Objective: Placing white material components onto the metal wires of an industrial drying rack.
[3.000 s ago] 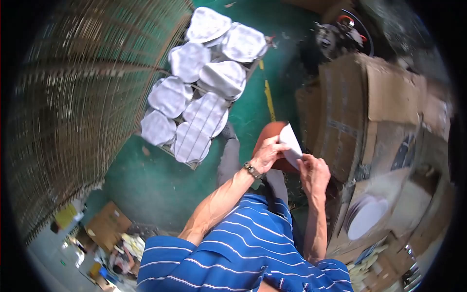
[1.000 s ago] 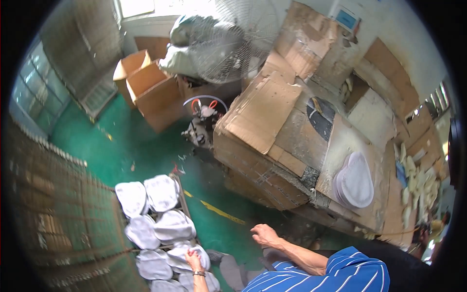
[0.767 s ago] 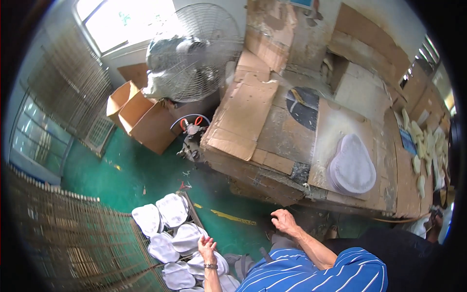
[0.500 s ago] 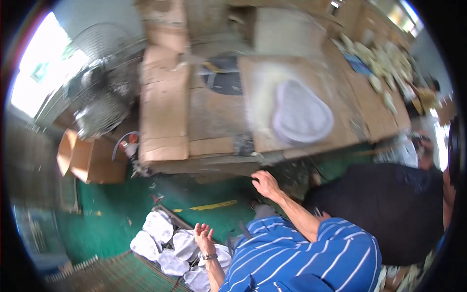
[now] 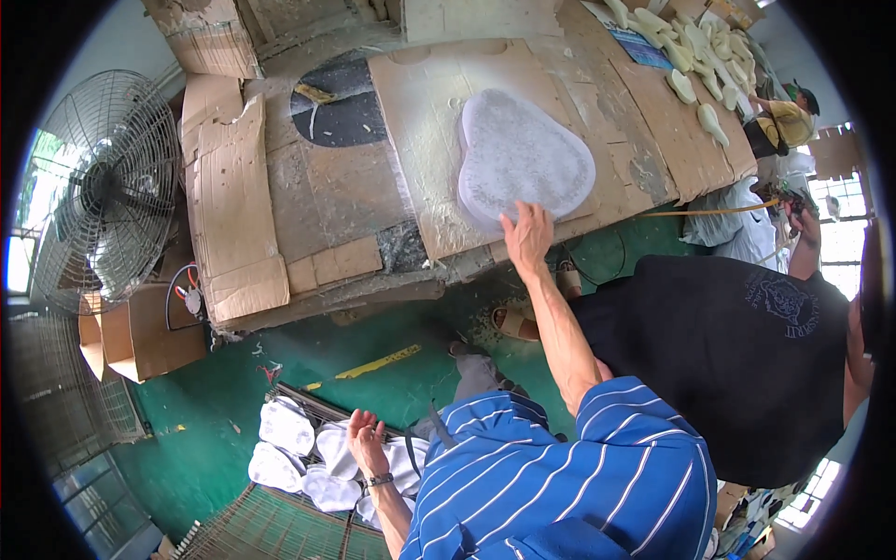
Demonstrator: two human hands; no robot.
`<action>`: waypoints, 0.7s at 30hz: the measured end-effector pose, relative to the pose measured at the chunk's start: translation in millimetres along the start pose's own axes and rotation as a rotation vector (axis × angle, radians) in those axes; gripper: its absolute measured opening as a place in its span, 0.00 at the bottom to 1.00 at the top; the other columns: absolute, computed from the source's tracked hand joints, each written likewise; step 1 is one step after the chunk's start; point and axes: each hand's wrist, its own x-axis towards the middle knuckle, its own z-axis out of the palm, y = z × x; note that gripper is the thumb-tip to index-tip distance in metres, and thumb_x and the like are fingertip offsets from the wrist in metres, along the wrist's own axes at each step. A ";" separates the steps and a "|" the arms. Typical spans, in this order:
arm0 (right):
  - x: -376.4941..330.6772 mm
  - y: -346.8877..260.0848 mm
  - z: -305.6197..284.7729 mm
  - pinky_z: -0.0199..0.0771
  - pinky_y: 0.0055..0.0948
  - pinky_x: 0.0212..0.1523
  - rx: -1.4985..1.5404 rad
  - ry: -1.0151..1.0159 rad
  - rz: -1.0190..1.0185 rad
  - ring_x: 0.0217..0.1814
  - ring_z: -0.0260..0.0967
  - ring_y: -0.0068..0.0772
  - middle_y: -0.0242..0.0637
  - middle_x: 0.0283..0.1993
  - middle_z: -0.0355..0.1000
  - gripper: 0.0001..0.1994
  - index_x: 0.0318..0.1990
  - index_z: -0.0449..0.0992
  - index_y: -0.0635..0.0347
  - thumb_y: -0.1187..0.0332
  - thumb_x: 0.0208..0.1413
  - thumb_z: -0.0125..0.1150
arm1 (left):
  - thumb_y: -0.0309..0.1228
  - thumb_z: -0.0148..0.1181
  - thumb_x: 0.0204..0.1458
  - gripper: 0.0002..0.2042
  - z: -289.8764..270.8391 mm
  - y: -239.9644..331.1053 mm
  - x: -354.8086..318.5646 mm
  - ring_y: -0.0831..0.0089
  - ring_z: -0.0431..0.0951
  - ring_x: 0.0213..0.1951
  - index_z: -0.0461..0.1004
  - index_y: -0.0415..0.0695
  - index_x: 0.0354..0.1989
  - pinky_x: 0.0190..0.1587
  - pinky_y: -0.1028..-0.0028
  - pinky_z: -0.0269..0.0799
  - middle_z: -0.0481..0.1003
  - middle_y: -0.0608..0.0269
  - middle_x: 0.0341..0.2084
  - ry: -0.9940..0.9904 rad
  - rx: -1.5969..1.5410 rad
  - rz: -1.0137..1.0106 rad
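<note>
A thick white pad [image 5: 527, 159], shaped like a broad bike saddle with a grey-speckled top, lies on a cardboard sheet [image 5: 420, 131] on the workbench. It looks like a stack of several layers. My right hand [image 5: 530, 238] reaches over the bench's front edge, fingers stretched out, fingertips at the pad's near rim. Whether they press on it I cannot tell. Low on the left, my left hand [image 5: 368, 446] is raised with fingers apart and nothing in it. Beside and below it, several smaller white pieces [image 5: 329, 487] lie on a wire rack [image 5: 271, 523].
A large wire-caged fan [image 5: 107, 191] stands left of the bench, above an open cardboard box [image 5: 154, 341]. Cream foam pieces [image 5: 700, 56] are heaped at the far right. A co-worker in a black shirt [image 5: 719, 364] is close on my right; another person [image 5: 789, 121] works farther off.
My right hand has moved forward and up to the pad's near rim. My left hand stays raised by the rack. The view has turned, shifting the bench leftward.
</note>
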 end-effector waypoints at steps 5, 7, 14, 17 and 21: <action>33.2 23.9 7.6 0.71 0.45 0.48 -0.035 -0.151 0.020 0.48 0.72 0.48 0.39 0.42 0.77 0.13 0.42 0.83 0.51 0.61 0.48 0.73 | 0.22 0.51 0.54 0.25 0.8 -9.3 -4.5 0.63 0.76 0.52 0.66 0.36 0.63 0.56 0.61 0.75 0.74 0.54 0.51 0.031 -0.013 -0.019; 51.3 29.7 5.5 0.75 0.46 0.46 0.094 -0.381 0.234 0.46 0.77 0.51 0.43 0.40 0.81 0.13 0.40 0.84 0.52 0.60 0.48 0.72 | 0.22 0.51 0.54 0.24 2.4 -14.3 -7.2 0.63 0.76 0.52 0.66 0.36 0.62 0.56 0.61 0.75 0.74 0.53 0.51 0.009 -0.051 -0.001; 115.8 -36.2 -52.6 0.73 0.46 0.40 -0.226 -0.125 -0.349 0.41 0.76 0.49 0.45 0.31 0.79 0.05 0.29 0.81 0.59 0.69 0.44 0.68 | 0.22 0.52 0.54 0.22 18.0 -10.3 -24.3 0.63 0.76 0.52 0.69 0.38 0.60 0.56 0.61 0.74 0.75 0.55 0.50 -0.002 -0.096 0.022; 102.9 -105.2 -94.8 0.69 0.45 0.39 -0.150 -0.043 -0.622 0.39 0.73 0.47 0.41 0.29 0.75 0.05 0.28 0.78 0.57 0.72 0.42 0.67 | 0.24 0.56 0.54 0.23 35.9 5.4 -32.0 0.59 0.75 0.54 0.68 0.36 0.61 0.59 0.58 0.73 0.73 0.52 0.53 -0.100 -0.201 0.074; 35.9 -198.1 -146.2 0.68 0.45 0.38 0.006 -0.152 -0.826 0.36 0.71 0.44 0.39 0.28 0.73 0.02 0.30 0.79 0.56 0.70 0.49 0.64 | 0.28 0.57 0.60 0.22 71.1 32.5 -44.2 0.61 0.75 0.57 0.68 0.34 0.62 0.60 0.61 0.73 0.75 0.51 0.53 -0.352 -0.313 0.140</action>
